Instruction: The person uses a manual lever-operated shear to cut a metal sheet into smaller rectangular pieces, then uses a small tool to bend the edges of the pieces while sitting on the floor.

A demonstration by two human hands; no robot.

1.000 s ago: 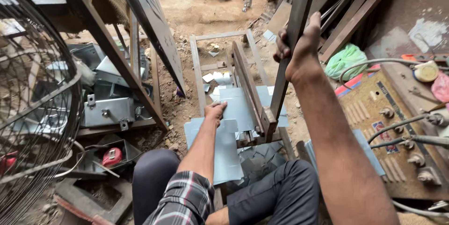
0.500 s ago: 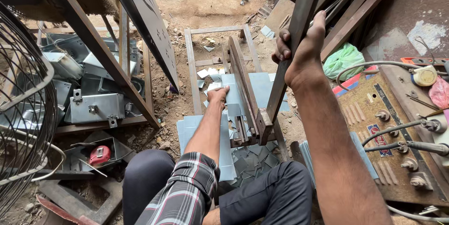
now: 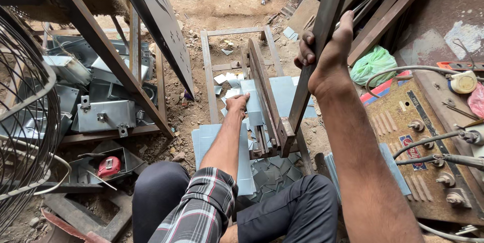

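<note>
- Grey sheet metal [image 3: 252, 102]: thin piece lying flat on the shear bed, just left of the blade bar, pressed down by the left hand [image 3: 236, 103], fingers together and flat on it
- Rusty steel lever [image 3: 315, 54]: long handle of the shear, raised and tilted, rising from the pivot block near the knees; right hand [image 3: 325, 51] clamped around its upper part, fingers wrapped tight
- Blade bar [image 3: 262, 89]: upright steel strip running away from the person, between the 2 hands
- Cut metal offcuts [image 3: 272, 167]: small grey squares heaped below the pivot, between the knees
- Welding machine [image 3: 428, 157]: worn brown box at right, cables plugged into its top
- Red tape measure [image 3: 109, 166]: in a metal tray at lower left
- Green plastic bag [image 3: 373, 64]: beside the lever, well right of the sheet
- Wire fan guard [image 3: 25, 122]: far left edge
</note>
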